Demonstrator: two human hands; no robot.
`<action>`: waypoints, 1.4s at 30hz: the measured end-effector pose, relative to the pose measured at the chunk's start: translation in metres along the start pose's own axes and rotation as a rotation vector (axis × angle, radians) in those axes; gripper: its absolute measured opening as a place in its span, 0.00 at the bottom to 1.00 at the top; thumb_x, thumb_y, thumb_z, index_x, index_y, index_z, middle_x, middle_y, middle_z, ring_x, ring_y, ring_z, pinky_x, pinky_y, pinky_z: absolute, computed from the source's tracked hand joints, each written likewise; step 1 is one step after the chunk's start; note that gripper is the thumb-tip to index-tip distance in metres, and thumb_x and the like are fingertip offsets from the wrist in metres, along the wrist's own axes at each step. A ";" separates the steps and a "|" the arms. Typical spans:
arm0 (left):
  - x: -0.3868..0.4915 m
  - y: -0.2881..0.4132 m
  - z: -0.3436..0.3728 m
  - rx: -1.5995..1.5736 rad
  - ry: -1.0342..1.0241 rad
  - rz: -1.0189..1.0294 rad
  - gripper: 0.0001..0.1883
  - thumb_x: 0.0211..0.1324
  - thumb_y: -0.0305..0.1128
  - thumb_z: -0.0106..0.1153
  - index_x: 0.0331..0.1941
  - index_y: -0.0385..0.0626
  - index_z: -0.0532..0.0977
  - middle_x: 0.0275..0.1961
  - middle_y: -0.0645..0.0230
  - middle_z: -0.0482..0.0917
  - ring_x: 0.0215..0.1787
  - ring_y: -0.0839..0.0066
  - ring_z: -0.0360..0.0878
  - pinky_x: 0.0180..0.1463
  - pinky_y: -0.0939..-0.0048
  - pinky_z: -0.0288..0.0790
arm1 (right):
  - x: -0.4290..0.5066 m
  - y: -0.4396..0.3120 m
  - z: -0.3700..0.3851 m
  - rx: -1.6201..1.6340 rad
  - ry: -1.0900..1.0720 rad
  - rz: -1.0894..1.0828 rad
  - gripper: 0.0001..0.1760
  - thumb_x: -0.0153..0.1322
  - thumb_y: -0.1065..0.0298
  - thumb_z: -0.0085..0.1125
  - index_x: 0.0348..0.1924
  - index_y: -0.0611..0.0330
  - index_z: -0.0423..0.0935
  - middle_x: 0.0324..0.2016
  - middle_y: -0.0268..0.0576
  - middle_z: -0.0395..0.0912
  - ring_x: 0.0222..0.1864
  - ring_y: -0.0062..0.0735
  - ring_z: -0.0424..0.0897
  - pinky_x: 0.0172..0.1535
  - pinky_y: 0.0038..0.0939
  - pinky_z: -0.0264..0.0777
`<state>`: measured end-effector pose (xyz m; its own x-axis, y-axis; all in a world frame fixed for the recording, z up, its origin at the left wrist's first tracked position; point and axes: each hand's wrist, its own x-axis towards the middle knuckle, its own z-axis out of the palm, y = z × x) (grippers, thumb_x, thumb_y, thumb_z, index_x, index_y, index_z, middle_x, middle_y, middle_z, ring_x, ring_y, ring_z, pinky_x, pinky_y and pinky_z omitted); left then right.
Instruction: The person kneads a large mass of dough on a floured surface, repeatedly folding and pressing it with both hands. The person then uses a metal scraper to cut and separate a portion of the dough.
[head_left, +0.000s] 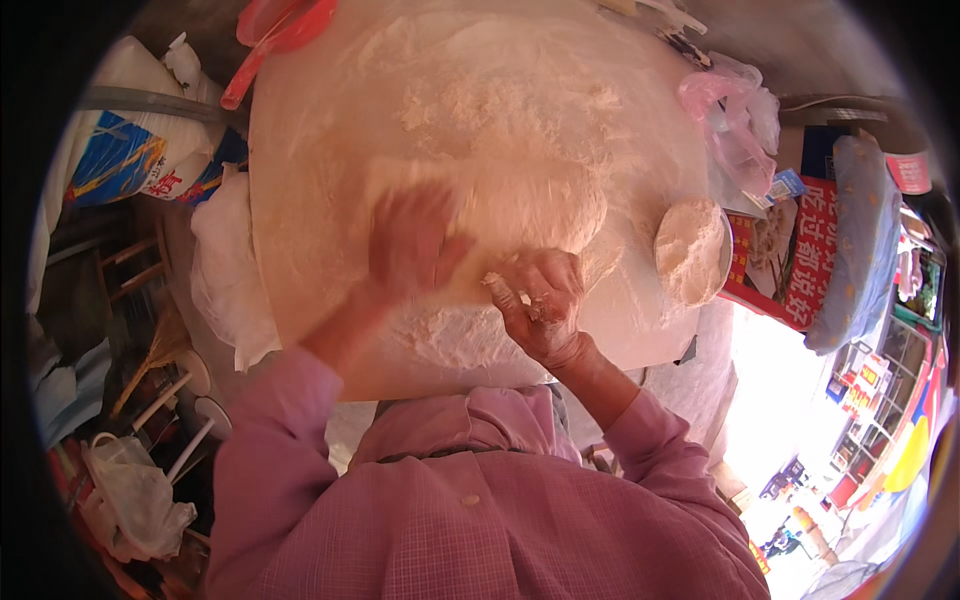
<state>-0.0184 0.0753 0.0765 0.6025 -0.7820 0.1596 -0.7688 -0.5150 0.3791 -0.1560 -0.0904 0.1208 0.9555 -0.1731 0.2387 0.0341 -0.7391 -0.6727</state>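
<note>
A wide, flour-dusted slab of what looks like dough (525, 195) lies across the floured tabletop (300, 247). Over its left part is my left hand (420, 236), blurred, palm down, thumb apart from the fingers and nothing seen in it. My right hand (544, 300) is at the slab's near right edge, its fingers curled and coated with flour. Pale bits cling to its thumb and fingers; whether it grips the dough cannot be made out. Loose flour (450, 337) is heaped along the table's near side, partly between my forearms.
A bowl of flour (694, 251) stands at the table's right edge. A red plastic ladle (285, 22) lies at the far left corner. Pink and clear plastic bags (731, 127) hang over the right side. A white bag (229, 262) and stools (195, 375) are on the left.
</note>
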 end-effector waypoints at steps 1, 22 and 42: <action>-0.023 0.017 -0.003 -0.051 0.097 0.005 0.31 0.67 0.57 0.47 0.61 0.44 0.72 0.68 0.56 0.71 0.71 0.55 0.65 0.74 0.43 0.47 | -0.003 -0.002 0.005 -0.048 -0.005 0.045 0.27 0.66 0.49 0.66 0.53 0.56 0.79 0.52 0.51 0.78 0.57 0.53 0.75 0.64 0.53 0.59; 0.123 -0.086 0.061 0.193 0.303 -0.231 0.32 0.65 0.51 0.46 0.71 0.57 0.61 0.76 0.64 0.59 0.75 0.52 0.57 0.71 0.33 0.46 | 0.201 0.108 0.084 -0.359 0.199 0.015 0.27 0.73 0.49 0.49 0.61 0.50 0.75 0.57 0.53 0.74 0.60 0.54 0.70 0.67 0.57 0.51; 0.066 -0.052 -0.003 0.084 -0.162 -0.021 0.29 0.69 0.54 0.42 0.65 0.47 0.69 0.67 0.54 0.70 0.68 0.53 0.68 0.68 0.43 0.55 | 0.031 0.017 0.006 0.067 0.048 -0.123 0.10 0.63 0.61 0.71 0.33 0.54 0.83 0.32 0.37 0.83 0.40 0.39 0.81 0.49 0.42 0.68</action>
<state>0.0627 0.0514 0.0701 0.5814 -0.8136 0.0010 -0.7758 -0.5541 0.3019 -0.1245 -0.1048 0.1124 0.9277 -0.1161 0.3549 0.1715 -0.7118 -0.6811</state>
